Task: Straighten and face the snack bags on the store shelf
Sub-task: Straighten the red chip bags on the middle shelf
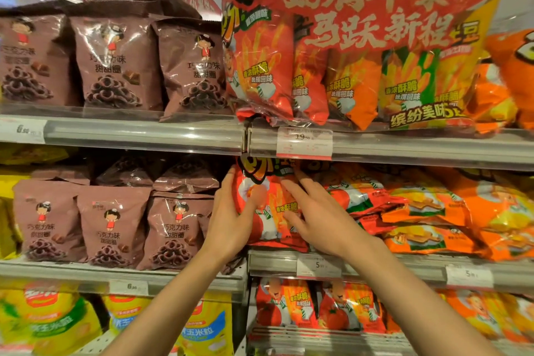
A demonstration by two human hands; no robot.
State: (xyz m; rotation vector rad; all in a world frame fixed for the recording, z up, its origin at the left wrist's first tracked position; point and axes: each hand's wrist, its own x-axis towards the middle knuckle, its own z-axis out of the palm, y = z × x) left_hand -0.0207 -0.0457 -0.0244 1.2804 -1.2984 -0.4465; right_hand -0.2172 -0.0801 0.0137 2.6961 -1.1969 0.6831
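Risk: red fry-snack bag [268,205] stands at the left end of the middle shelf [375,264], your left hand [231,211] curling round its left edge, thumb on the front. Your right hand [312,217] lies flat on its face, fingers straight. Push too hard and you tip it backward, or nudge the loose flat-lying orange bags [427,211] just beside, which look ready to slide.

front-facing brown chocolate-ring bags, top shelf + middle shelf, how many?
6. Top shelf: left, middle, right. Middle shelf: left, middle, right. More sit behind or lie on top, partly hidden.
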